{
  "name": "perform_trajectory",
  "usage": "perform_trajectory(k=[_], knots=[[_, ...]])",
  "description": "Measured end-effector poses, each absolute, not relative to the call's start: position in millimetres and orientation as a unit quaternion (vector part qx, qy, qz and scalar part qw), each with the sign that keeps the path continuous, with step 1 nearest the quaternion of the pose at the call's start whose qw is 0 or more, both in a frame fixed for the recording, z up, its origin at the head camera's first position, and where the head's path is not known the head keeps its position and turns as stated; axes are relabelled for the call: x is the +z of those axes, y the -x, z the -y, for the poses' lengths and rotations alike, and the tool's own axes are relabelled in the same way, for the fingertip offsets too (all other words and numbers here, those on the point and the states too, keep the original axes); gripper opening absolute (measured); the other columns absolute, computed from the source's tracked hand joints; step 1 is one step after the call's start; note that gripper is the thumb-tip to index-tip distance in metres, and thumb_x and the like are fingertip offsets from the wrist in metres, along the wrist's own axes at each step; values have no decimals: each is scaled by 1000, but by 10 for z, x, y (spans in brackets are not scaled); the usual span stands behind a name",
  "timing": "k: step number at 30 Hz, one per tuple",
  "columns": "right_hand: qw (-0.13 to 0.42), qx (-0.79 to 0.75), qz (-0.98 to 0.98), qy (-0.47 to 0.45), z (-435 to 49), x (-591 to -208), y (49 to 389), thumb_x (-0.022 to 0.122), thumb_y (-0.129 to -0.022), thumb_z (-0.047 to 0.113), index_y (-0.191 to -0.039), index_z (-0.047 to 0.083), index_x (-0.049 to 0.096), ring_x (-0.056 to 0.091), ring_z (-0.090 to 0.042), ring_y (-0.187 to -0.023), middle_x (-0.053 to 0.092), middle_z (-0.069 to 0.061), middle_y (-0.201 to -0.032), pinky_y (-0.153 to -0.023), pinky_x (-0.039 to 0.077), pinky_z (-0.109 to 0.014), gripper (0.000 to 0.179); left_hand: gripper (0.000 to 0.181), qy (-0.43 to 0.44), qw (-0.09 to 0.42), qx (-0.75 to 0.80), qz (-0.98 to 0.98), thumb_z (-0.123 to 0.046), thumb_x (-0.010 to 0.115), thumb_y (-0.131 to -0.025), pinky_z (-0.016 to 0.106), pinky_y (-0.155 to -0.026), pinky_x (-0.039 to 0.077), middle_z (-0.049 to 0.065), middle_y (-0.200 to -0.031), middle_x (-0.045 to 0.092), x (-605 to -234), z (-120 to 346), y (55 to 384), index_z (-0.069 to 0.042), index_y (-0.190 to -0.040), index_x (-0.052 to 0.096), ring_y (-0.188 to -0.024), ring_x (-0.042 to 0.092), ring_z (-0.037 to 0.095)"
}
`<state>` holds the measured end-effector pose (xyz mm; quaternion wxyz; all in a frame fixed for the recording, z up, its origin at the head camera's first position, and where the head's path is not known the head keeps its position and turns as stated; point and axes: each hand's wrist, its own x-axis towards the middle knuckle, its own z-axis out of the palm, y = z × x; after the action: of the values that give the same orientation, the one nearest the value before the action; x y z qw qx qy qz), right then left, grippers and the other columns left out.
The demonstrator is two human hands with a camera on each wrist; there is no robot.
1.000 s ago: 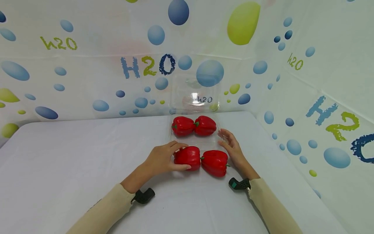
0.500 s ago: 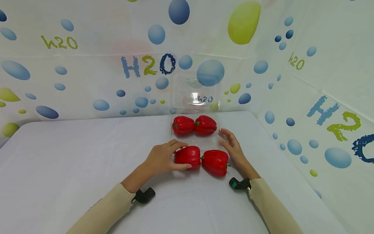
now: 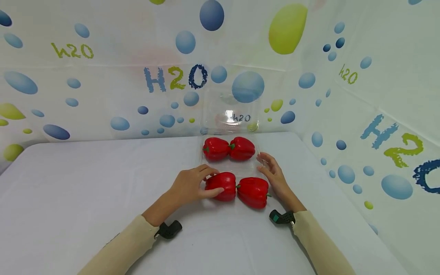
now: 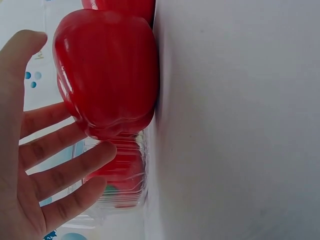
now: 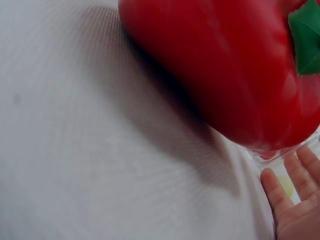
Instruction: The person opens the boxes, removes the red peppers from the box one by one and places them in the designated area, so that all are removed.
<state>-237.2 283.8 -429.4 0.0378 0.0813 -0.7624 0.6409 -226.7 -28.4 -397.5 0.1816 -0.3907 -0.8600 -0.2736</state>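
Two red bell peppers lie in front of a clear plastic clamshell box, the left pepper and the right pepper. Around the left pepper's left side is my left hand. In the left wrist view its thumb stands clear of the left pepper, and the fingers stretch out spread behind it, some tips hidden or overlapping. My right hand is at the box's right edge, its fingers fairly straight and touching or nearly touching the wall. Beside it in the right wrist view looms the right pepper with its green stem.
Inside the box sit two more red peppers, a left one and a right one. The box's clear lid stands up against the patterned backdrop. A white cloth covers the table.
My left thumb has lifted a little off the left pepper, and its fingers have loosened slightly. The peppers, the box and my right hand stay where they were.
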Motion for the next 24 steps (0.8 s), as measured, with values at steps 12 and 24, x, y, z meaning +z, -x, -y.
perform_trajectory(k=[12,24], knots=[[39,643,760,-86,-2843,-4311,2379,55,-99,13,-149,7,29,30,-26,-144,33,-15,-154,-109,35,-28,57,30,386,197,-301,850,-35,74,-82,20,-60,52,-1,-91,70,-3974,303,2295,-15,-104,71,-74,65,12],[37,646,757,-88,-2829,-4283,2370,53,-99,11,-150,6,27,29,-28,-144,32,-16,-154,-109,36,-27,58,28,395,227,-302,837,-28,76,-82,19,-59,52,1,-93,71,-3918,311,2328,-15,-105,69,-72,64,13]])
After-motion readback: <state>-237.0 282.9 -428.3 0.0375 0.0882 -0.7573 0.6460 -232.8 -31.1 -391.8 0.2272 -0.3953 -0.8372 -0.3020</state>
